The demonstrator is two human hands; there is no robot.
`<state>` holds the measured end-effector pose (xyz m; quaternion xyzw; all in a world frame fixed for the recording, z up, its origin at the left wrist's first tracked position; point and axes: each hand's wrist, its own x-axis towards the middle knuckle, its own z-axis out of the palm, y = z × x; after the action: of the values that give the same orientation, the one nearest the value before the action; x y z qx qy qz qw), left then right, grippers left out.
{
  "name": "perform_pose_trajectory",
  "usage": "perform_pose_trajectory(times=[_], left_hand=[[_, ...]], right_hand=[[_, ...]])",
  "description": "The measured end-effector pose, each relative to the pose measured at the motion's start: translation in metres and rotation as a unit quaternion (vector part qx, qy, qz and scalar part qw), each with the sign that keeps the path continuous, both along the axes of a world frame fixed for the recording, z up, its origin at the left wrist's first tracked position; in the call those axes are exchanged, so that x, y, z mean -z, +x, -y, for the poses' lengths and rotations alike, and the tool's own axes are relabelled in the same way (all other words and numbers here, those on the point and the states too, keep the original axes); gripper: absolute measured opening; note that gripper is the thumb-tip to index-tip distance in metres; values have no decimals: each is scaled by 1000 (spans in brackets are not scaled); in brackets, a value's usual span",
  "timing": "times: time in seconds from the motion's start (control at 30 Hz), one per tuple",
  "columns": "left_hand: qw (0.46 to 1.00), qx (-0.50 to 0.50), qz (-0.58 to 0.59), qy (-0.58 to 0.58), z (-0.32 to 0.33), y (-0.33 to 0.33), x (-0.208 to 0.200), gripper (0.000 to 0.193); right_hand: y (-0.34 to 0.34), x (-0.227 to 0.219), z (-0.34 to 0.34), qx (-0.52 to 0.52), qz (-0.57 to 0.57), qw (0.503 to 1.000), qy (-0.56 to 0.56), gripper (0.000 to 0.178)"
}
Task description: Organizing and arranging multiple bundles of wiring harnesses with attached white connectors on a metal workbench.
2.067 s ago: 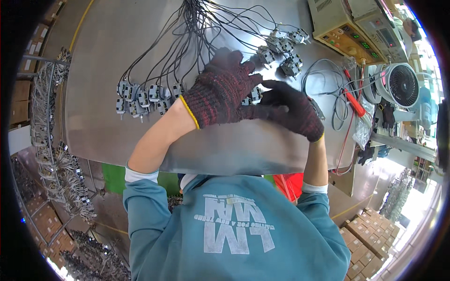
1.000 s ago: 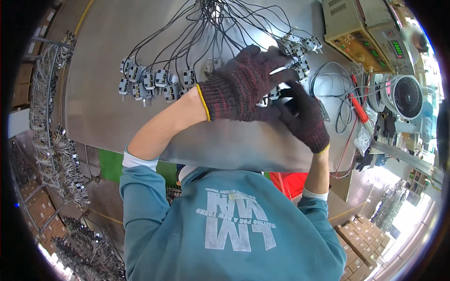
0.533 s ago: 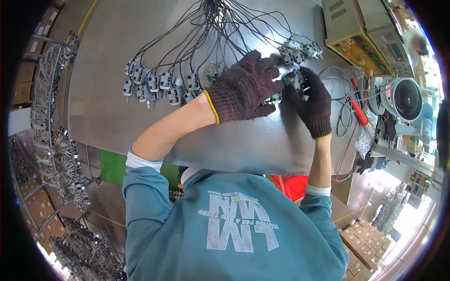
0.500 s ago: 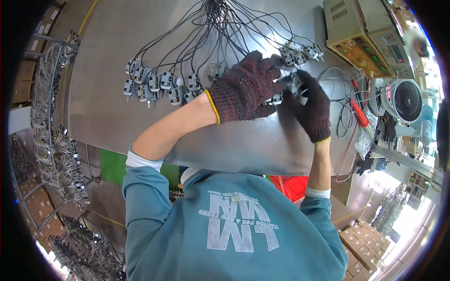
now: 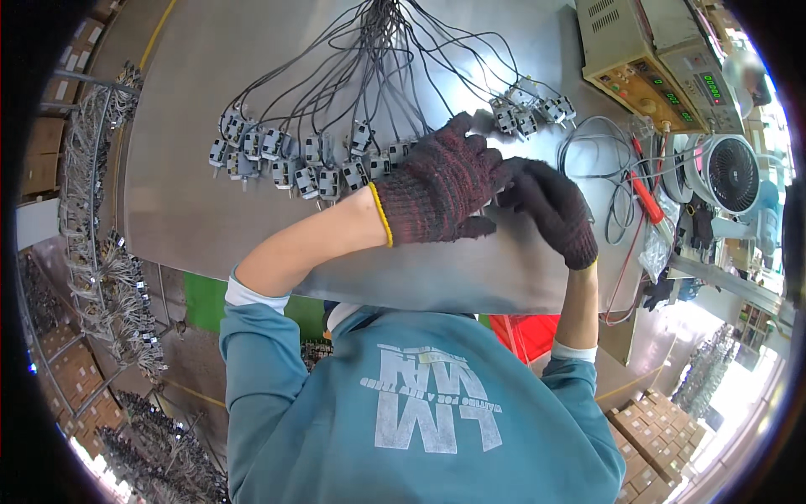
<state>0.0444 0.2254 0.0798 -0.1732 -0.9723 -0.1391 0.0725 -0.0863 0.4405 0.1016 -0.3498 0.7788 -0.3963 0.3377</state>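
Gloved left hand [image 5: 445, 186] and right hand [image 5: 550, 210] meet beside wired connectors [image 5: 290, 160]; grips indiscernible

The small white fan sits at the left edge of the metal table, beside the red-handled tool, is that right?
Not quite. In the head view the small white fan sits at the right edge of the metal table, beside the red-handled tool.
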Motion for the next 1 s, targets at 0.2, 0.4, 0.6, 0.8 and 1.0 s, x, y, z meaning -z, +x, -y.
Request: perform_pose_trajectory(times=[0.2, 0.4, 0.6, 0.8, 1.0], left_hand=[[997, -57, 43, 24, 0, -2, -8, 60], [998, -42, 39, 32, 4, -5, -13, 50], [993, -38, -74, 84, 7, -5, 3, 51], [997, -27, -25, 66, 18, -6, -10, 48], [999, -49, -1, 22, 19, -5, -10, 68]], right_hand=[[0, 33, 29, 77, -156, 982, -73, 38], [-3, 11, 59, 85, -347, 934, -21, 63], [-17, 29, 70, 12, -337, 940, -49, 51], [-18, 21, 46, -28, -380, 924, 14, 39], [-16, 0, 27, -111, -226, 967, 33, 39]])
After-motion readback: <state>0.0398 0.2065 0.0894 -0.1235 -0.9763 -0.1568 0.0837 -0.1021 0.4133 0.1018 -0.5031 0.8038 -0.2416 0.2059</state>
